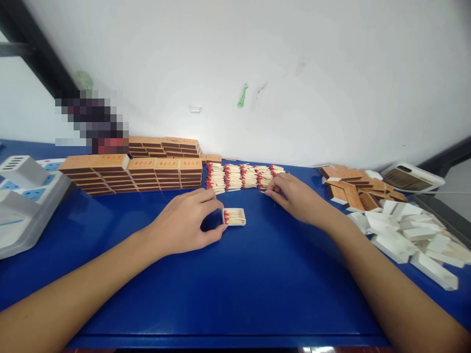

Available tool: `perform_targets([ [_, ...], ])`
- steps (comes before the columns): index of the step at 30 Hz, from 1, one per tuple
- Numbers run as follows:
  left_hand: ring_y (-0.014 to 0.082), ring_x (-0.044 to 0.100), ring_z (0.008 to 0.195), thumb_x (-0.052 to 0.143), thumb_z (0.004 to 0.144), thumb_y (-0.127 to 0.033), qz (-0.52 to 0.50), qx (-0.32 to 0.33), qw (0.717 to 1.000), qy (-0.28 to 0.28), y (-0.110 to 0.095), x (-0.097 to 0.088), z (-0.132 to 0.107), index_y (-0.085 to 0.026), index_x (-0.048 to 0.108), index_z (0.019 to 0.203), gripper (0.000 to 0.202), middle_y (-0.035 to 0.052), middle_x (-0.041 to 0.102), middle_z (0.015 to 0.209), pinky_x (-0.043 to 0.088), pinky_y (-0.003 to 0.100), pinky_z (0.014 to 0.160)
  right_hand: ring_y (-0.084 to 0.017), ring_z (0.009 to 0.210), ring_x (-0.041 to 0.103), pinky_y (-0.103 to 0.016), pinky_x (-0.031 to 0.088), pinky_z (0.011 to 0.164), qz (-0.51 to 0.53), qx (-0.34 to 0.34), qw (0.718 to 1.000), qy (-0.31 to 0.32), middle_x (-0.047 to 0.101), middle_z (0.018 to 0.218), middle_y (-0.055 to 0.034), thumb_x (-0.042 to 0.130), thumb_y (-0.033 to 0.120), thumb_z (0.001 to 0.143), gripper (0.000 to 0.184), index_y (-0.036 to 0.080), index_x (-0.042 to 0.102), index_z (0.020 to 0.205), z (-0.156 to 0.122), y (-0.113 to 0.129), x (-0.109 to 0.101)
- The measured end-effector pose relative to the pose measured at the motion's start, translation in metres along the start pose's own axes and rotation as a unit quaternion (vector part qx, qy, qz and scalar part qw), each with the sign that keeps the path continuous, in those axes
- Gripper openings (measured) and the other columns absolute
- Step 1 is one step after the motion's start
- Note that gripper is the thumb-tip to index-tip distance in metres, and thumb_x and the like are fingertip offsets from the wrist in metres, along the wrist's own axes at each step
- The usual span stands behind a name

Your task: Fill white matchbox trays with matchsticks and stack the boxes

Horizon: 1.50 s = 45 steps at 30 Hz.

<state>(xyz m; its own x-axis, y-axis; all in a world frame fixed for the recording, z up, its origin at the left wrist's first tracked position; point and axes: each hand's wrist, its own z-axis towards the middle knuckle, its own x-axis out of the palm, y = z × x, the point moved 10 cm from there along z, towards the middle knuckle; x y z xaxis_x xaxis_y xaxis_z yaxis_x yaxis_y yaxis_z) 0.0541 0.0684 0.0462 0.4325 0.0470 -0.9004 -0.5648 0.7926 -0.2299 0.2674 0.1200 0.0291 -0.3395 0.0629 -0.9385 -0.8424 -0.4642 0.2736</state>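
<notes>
A small white matchbox tray holding red-tipped matches lies on the blue table. My left hand pinches the tray's left end between thumb and forefinger. My right hand rests at the right end of a row of loose red-tipped matches, its fingers pressed together on a few matches there. The row of matches lies along the wall, just behind the tray.
Stacks of orange matchboxes stand at the back left. A pile of orange sleeves and several empty white trays lie at the right. A white power strip sits at the far left, a white device at the far right.
</notes>
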Motion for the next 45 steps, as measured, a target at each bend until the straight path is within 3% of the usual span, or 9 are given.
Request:
perform_targets([
  [6, 0.0203, 0.067, 0.090, 0.066, 0.097, -0.037, -0.002, -0.001, 1.000, -0.002, 0.001, 0.000, 0.000, -0.019, 0.074, 0.111, 0.025, 0.0044, 0.068, 0.099, 0.053, 0.033, 0.075, -0.022, 0.089, 0.060, -0.035, 0.048, 0.077, 0.100, -0.036, 0.994, -0.006, 0.065, 0.097, -0.0068, 0.054, 0.030, 0.108, 0.015, 0.022, 0.062, 0.098, -0.010, 0.067, -0.003],
  [9, 0.0208, 0.068, 0.091, 0.067, 0.096, -0.036, -0.006, 0.004, 1.000, -0.003, -0.002, 0.001, -0.001, -0.018, 0.073, 0.112, 0.025, 0.0046, 0.068, 0.099, 0.054, 0.034, 0.077, -0.023, 0.094, 0.062, -0.035, 0.049, 0.079, 0.078, -0.085, 0.993, -0.007, 0.066, 0.102, -0.0084, 0.056, 0.023, 0.106, 0.009, 0.021, 0.062, 0.100, -0.014, 0.103, 0.005],
  [11, 0.0210, 0.068, 0.091, 0.067, 0.096, -0.036, -0.006, 0.004, 1.000, -0.003, -0.003, 0.001, -0.001, -0.018, 0.073, 0.112, 0.026, 0.0046, 0.068, 0.099, 0.054, 0.034, 0.077, -0.023, 0.095, 0.062, -0.035, 0.048, 0.079, 0.065, -0.096, 0.993, -0.013, 0.067, 0.102, -0.0086, 0.058, 0.020, 0.105, 0.006, 0.020, 0.063, 0.101, -0.014, 0.111, 0.008],
  [15, 0.0211, 0.068, 0.092, 0.068, 0.096, -0.036, -0.007, 0.001, 1.000, 0.003, -0.002, 0.002, 0.000, -0.018, 0.073, 0.112, 0.025, 0.0045, 0.069, 0.100, 0.055, 0.034, 0.078, -0.021, 0.087, 0.062, -0.033, 0.046, 0.075, 0.068, -0.078, 0.994, -0.037, 0.065, 0.094, -0.0055, 0.061, 0.022, 0.104, 0.008, 0.020, 0.065, 0.097, -0.012, 0.091, -0.004],
  [20, 0.0199, 0.069, 0.090, 0.068, 0.096, -0.036, -0.010, -0.003, 1.000, -0.001, 0.000, 0.001, -0.001, -0.019, 0.074, 0.113, 0.025, 0.0038, 0.069, 0.101, 0.055, 0.034, 0.077, -0.021, 0.080, 0.061, -0.033, 0.044, 0.072, -0.008, -0.010, 0.995, -0.103, 0.064, 0.088, -0.0053, 0.061, 0.022, 0.101, 0.009, 0.020, 0.067, 0.094, -0.010, 0.022, -0.029],
  [25, 0.0197, 0.069, 0.089, 0.068, 0.096, -0.037, -0.008, 0.000, 1.000, 0.001, -0.001, 0.001, -0.001, -0.019, 0.075, 0.113, 0.026, 0.0039, 0.070, 0.100, 0.054, 0.033, 0.074, -0.022, 0.079, 0.063, -0.035, 0.046, 0.073, -0.023, 0.028, 0.997, -0.067, 0.065, 0.090, -0.0069, 0.066, 0.024, 0.096, 0.006, 0.020, 0.068, 0.092, -0.003, -0.023, -0.014],
  [32, 0.0202, 0.069, 0.090, 0.067, 0.096, -0.038, -0.008, -0.003, 1.000, 0.001, 0.001, 0.001, 0.000, -0.019, 0.075, 0.113, 0.026, 0.0042, 0.070, 0.100, 0.055, 0.033, 0.076, -0.025, 0.079, 0.061, -0.036, 0.045, 0.071, -0.034, 0.018, 0.998, -0.049, 0.065, 0.088, -0.0088, 0.060, 0.022, 0.096, 0.008, 0.020, 0.062, 0.088, 0.003, -0.022, -0.004],
  [38, 0.0199, 0.068, 0.088, 0.068, 0.096, -0.037, -0.002, 0.003, 1.000, -0.004, -0.001, 0.000, 0.000, -0.019, 0.074, 0.113, 0.026, 0.0040, 0.069, 0.099, 0.054, 0.033, 0.073, -0.025, 0.084, 0.062, -0.036, 0.047, 0.074, -0.018, -0.001, 0.998, -0.061, 0.065, 0.094, -0.0097, 0.056, 0.024, 0.100, 0.009, 0.021, 0.059, 0.093, -0.002, -0.005, -0.014],
  [45, 0.0199, 0.068, 0.089, 0.067, 0.096, -0.038, -0.004, -0.001, 1.000, -0.002, 0.000, 0.000, 0.000, -0.019, 0.074, 0.112, 0.026, 0.0049, 0.070, 0.101, 0.056, 0.033, 0.076, -0.022, 0.085, 0.063, -0.034, 0.046, 0.073, 0.027, -0.011, 0.997, 0.064, 0.068, 0.097, -0.0083, 0.053, 0.028, 0.105, 0.016, 0.022, 0.062, 0.094, -0.014, 0.037, 0.006],
])
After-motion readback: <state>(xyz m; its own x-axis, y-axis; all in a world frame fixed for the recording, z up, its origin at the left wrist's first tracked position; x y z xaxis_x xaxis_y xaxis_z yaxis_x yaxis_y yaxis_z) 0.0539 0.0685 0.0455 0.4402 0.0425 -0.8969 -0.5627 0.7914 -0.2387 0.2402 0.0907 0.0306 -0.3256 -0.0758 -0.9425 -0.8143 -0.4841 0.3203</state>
